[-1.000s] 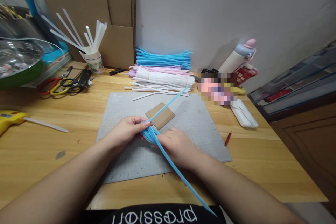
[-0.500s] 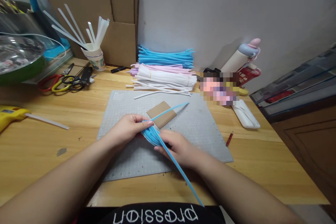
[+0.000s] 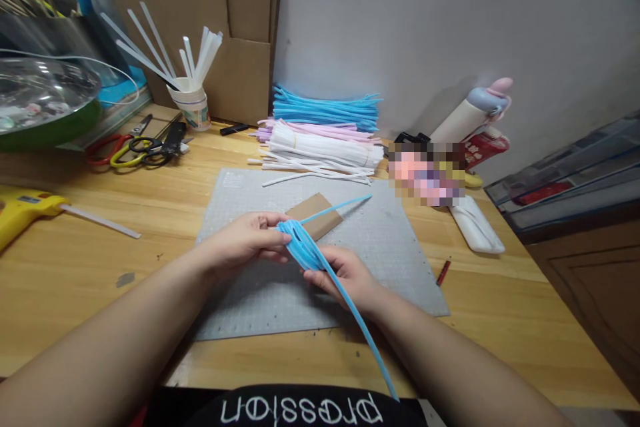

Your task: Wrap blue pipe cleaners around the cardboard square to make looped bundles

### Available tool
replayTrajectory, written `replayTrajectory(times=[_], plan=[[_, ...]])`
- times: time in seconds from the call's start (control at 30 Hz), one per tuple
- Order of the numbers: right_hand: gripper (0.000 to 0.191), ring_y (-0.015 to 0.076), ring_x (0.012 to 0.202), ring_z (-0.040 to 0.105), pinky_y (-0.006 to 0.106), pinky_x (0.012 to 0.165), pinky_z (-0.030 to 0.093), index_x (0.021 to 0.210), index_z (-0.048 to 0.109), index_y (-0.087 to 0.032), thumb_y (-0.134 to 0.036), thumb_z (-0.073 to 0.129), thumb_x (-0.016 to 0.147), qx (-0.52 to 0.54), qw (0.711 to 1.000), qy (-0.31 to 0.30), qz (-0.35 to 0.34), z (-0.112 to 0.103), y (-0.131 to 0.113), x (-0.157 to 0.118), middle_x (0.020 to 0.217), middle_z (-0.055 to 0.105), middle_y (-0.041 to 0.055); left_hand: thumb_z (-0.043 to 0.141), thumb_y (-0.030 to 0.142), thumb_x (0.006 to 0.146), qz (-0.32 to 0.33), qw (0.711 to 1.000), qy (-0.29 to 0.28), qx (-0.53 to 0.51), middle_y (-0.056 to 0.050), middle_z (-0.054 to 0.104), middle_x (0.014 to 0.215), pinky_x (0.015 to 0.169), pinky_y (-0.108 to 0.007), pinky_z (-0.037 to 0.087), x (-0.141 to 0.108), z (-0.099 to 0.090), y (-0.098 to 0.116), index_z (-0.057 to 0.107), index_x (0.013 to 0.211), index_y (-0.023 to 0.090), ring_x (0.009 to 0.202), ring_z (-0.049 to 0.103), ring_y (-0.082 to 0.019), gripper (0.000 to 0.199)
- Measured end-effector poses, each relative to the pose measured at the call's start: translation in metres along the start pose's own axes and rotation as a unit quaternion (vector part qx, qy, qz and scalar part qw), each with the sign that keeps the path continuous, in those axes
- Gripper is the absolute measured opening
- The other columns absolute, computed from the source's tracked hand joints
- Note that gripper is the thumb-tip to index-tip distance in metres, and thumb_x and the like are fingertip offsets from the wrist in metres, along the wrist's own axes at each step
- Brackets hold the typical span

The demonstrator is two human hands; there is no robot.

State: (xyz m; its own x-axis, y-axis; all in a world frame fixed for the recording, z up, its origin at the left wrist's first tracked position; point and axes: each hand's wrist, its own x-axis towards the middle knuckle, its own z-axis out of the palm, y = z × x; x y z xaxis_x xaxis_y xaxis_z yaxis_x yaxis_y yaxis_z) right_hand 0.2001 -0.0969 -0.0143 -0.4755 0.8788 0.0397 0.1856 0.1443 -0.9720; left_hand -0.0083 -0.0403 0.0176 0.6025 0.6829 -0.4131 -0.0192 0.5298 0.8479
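Between my hands is a coil of blue pipe cleaner (image 3: 304,248), wound into a flattened oval with a narrow gap near its upper end. My left hand (image 3: 263,238) pinches the coil's upper left end, thumb on top. Its lower right end is gripped by my right hand (image 3: 345,277), thumb beneath and fingers partly hidden behind. One loose blue end runs up and right over a cardboard rectangle (image 3: 323,212). A longer tail hangs down past my right hand toward my dark shirt. Under everything lies a grey cutting mat (image 3: 250,313).
Behind the mat are bundles of white pipe cleaners (image 3: 325,150) and blue pipe cleaners (image 3: 325,110). At left are scissors (image 3: 133,150), a yellow glue gun (image 3: 30,210) and a cup of glue sticks (image 3: 193,107). A white bottle (image 3: 463,113) and a white case (image 3: 477,223) are at right.
The coil has turned to show more of its face, and a gap between its strands now shows. Both hands still hold it. The whole view has shifted slightly.
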Motion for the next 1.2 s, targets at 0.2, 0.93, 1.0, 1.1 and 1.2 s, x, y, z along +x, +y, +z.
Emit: replayTrajectory(times=[0.2,0.93,1.0,1.1,1.2], plan=[[0.018,0.0105,0.060,0.046,0.024,0.060,0.041,0.075,0.060,-0.016,-0.030,0.058,0.085,-0.021,1.000,0.001,-0.020,-0.0001,0.0001,0.0004,0.066,0.052,-0.0021,0.073,0.023,0.072,-0.001,1.000,0.000,0.003,-0.002,0.070,0.085,0.069,-0.025,0.053,0.0004,0.0013,0.0011,0.066,0.103,0.018,0.074,0.064,-0.013,0.032],[0.022,0.0134,0.067,0.047,0.026,0.065,0.040,0.077,0.059,-0.016,-0.035,0.055,0.088,-0.095,0.992,-0.018,-0.079,-0.0010,0.0028,0.0001,0.072,0.052,0.0011,0.073,0.028,0.072,0.005,1.000,0.019,0.009,-0.005,0.070,0.084,0.065,-0.024,0.048,-0.0007,0.0062,0.0031,0.066,0.103,0.014,0.071,0.064,-0.013,0.035],[0.021,0.0137,0.068,0.048,0.026,0.066,0.040,0.077,0.058,-0.016,-0.034,0.055,0.088,-0.102,0.991,-0.018,-0.084,-0.0009,0.0037,-0.0006,0.073,0.052,0.0015,0.072,0.032,0.073,0.001,1.000,0.027,0.009,-0.006,0.070,0.083,0.068,-0.027,0.049,0.0004,0.0060,0.0015,0.066,0.101,0.014,0.074,0.065,-0.016,0.035],[0.021,0.0139,0.069,0.049,0.026,0.066,0.040,0.077,0.057,-0.016,-0.034,0.054,0.089,-0.114,0.989,-0.025,-0.090,-0.0014,0.0048,-0.0010,0.074,0.053,0.0020,0.072,0.033,0.073,0.003,0.999,0.042,0.005,-0.006,0.071,0.083,0.069,-0.028,0.049,0.0027,0.0050,-0.0022,0.065,0.099,0.013,0.075,0.066,-0.017,0.034],[0.020,0.0139,0.069,0.049,0.026,0.065,0.040,0.081,0.058,-0.016,-0.033,0.052,0.090,-0.137,0.985,-0.024,-0.102,-0.0023,0.0046,-0.0010,0.074,0.054,0.0020,0.072,0.034,0.073,0.005,0.999,0.045,0.001,-0.006,0.071,0.082,0.069,-0.028,0.049,0.0047,0.0043,-0.0057,0.065,0.096,0.014,0.075,0.066,-0.017,0.031]])
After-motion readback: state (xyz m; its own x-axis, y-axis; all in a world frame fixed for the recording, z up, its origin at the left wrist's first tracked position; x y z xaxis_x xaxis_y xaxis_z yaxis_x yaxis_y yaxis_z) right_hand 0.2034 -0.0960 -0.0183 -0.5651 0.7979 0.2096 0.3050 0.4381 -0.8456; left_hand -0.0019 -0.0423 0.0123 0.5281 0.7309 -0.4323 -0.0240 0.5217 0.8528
